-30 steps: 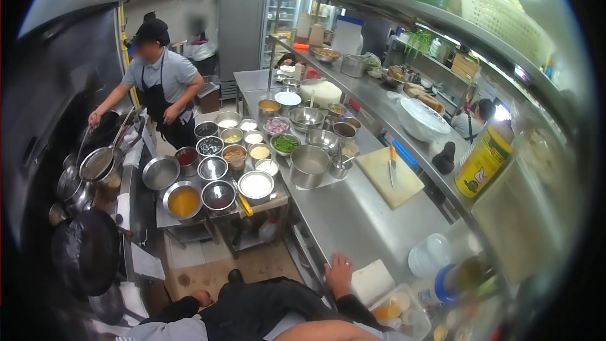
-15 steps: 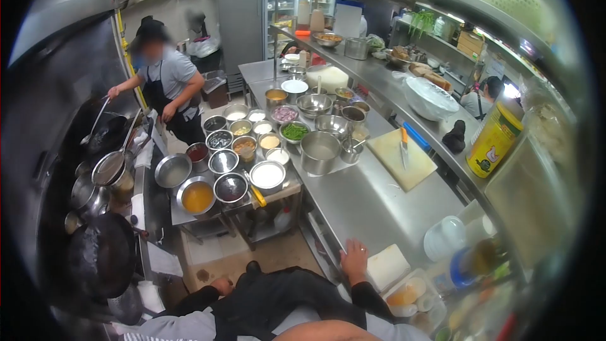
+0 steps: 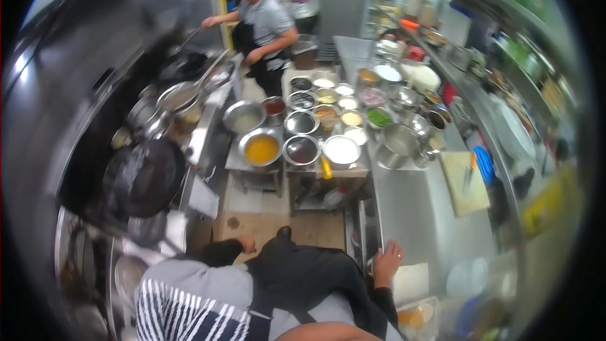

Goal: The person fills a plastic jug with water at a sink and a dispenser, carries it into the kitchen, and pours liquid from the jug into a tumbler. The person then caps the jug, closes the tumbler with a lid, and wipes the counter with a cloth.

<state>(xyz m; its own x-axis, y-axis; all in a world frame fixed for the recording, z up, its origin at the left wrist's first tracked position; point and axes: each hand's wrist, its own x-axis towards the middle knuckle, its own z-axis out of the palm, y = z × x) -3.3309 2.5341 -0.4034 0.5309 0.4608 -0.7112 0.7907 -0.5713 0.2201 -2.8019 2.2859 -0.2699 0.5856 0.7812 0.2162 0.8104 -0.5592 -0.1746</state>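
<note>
My right hand [image 3: 388, 262] rests flat on the edge of the steel counter [image 3: 416, 208], fingers spread, a ring on one of them. Just beside it lies a white block or folded cloth [image 3: 411, 282], and nearer me a clear container [image 3: 420, 317] with yellow pieces in it. My left hand [image 3: 247, 245] hangs low at my other side, over the floor, touching no surface that I can see. Its fingers are small and blurred, so their shape is unclear. Ahead, a low steel table [image 3: 237, 159] bears several bowls, including one of orange liquid [image 3: 261, 149] and one of white contents [image 3: 341, 150].
A large black wok [image 3: 144, 177] sits on the stove line at left. Further back, a person [image 3: 268, 25] holds a long-handled tool over another wok. On the right counter are a cutting board [image 3: 466, 199] with an orange-handled knife [image 3: 471, 167] and a steel pot [image 3: 398, 145].
My view has swung left, so everything appears shifted to the right and blurred. My right hand stays on the counter edge, and my left hand still hangs low.
</note>
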